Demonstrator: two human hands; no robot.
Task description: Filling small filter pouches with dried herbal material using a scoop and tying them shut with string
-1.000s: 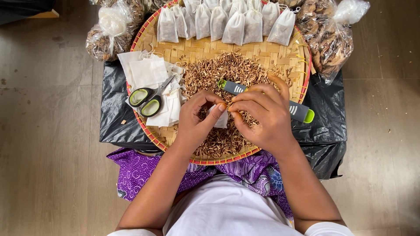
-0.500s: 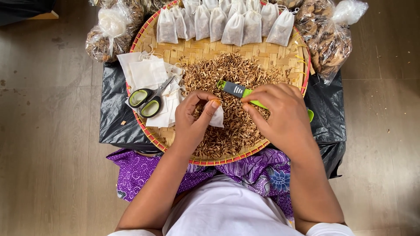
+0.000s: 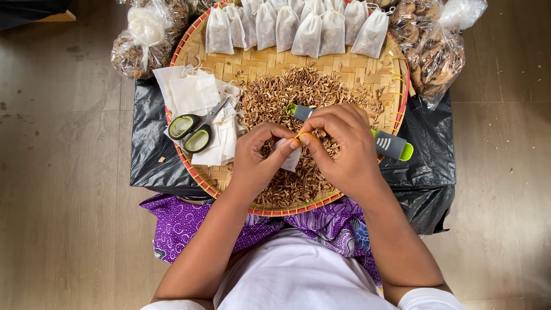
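We see a small white pouch (image 3: 290, 156) pinched between two hands over the middle of a round woven tray (image 3: 356, 66), just above a heap of dried brown shreds (image 3: 275, 97) spread across the weave. The left hand (image 3: 256, 156) closes thumb and fingers on the pouch's left edge; the right hand (image 3: 344, 150) meets it from the other side, fingertips (image 3: 307, 138) pressed to the pouch's top, so that the two hands touch over it. Under the right hand lies a grey tool with green ends (image 3: 393, 146), its tips showing on either side of the knuckles; we cannot tell whether the hand grips it or merely covers it. To the left of the heap, green-handled scissors (image 3: 195, 129) rest on a stack of flat, empty white pouches (image 3: 189, 92). Along the tray's far rim stands a row of filled white pouches (image 3: 298, 28), leaning side by side. The tray sits on black plastic sheeting (image 3: 149, 149), with a purple patterned cloth (image 3: 183, 221) showing at its near edge. Clear plastic bags of dried material (image 3: 143, 37) flank the tray at the upper left, and more bags (image 3: 433, 49) at the upper right, on a pale wooden floor (image 3: 57, 172).
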